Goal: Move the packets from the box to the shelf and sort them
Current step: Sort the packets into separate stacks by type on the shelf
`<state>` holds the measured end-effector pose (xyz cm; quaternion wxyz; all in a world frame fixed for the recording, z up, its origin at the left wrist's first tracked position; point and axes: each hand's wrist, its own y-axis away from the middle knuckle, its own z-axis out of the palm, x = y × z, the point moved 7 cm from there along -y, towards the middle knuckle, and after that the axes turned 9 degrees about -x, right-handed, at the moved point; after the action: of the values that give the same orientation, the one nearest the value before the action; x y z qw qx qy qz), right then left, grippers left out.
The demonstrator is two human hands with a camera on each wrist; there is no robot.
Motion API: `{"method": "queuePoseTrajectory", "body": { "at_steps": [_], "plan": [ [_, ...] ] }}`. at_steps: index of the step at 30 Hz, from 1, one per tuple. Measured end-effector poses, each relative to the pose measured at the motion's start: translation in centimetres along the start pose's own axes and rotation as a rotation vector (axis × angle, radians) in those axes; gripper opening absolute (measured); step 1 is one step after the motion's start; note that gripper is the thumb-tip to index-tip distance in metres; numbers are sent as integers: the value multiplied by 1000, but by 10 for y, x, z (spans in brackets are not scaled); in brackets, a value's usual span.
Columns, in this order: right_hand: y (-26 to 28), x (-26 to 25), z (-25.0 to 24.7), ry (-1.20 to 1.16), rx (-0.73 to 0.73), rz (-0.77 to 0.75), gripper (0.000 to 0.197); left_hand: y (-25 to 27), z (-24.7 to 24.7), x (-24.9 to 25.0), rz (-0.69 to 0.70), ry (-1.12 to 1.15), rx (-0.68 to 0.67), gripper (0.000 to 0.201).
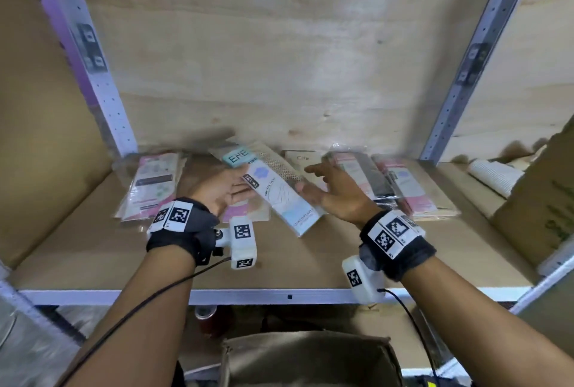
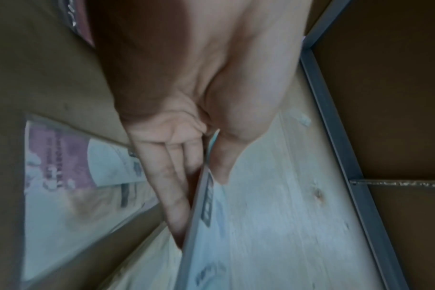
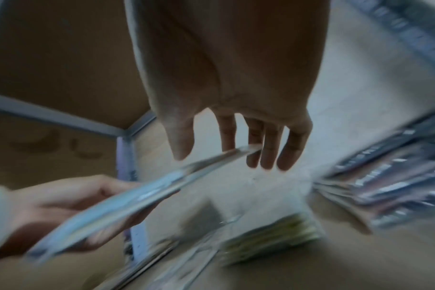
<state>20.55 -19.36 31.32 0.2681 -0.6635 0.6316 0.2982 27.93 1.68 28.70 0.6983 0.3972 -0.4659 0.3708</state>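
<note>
My left hand (image 1: 230, 188) holds a long light-blue packet (image 1: 279, 197) slantwise above the wooden shelf (image 1: 279, 262). In the left wrist view its thumb (image 2: 221, 166) lies on top and straight fingers (image 2: 171, 196) lie beneath, pinching the packet (image 2: 211, 245). A second packet marked ENE (image 1: 237, 155) shows at the far end. My right hand (image 1: 313, 181) hovers open at the packet's right edge, its fingers spread. In the right wrist view the packet (image 3: 127, 198) reaches the right hand's fingertips (image 3: 268, 157); contact is blurred.
Pink packets (image 1: 152, 184) lie at the shelf's left, a beige packet (image 1: 301, 158) at the back and a stack of packets (image 1: 403, 188) on the right. A roll of paper cups (image 1: 494, 175) and a cardboard box (image 1: 543, 200) stand far right. An open box (image 1: 310, 358) sits below the shelf's front rail (image 1: 279, 296).
</note>
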Motion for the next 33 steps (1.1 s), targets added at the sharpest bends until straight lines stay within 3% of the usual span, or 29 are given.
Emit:
{"method": "queuePoseTrajectory", "body": {
  "at_steps": [3,6,11,13,16,22,26,29,31,33],
  "plan": [
    [0,44,2,-321,-140,62,55,-9,18,-11,-38,-39,-98,17],
    [4,63,9,-468,-199,32,50,-15,22,-19,-62,-43,-86,21],
    [9,57,7,-458,-292,3,44,-18,-8,-3,57,-10,169,8],
    [12,59,5,-444,-325,6,44,-14,-16,3,63,-8,211,8],
    [16,62,2,-446,-351,13,42,-8,-18,4,61,-195,245,14],
    [26,59,-6,-466,-395,3,44,-8,-5,10,135,-460,216,36],
    [29,52,-5,-462,-409,-36,44,-11,-9,-7,-73,-347,45,35],
    [29,50,0,-472,-399,-51,44,-13,-6,-12,-107,-272,-89,18],
    [30,52,2,-480,-388,-41,44,-12,-9,-16,-112,-210,-80,26],
    [30,53,4,-486,-386,-40,44,-11,-19,-20,-127,-242,17,35]
  ]
}}
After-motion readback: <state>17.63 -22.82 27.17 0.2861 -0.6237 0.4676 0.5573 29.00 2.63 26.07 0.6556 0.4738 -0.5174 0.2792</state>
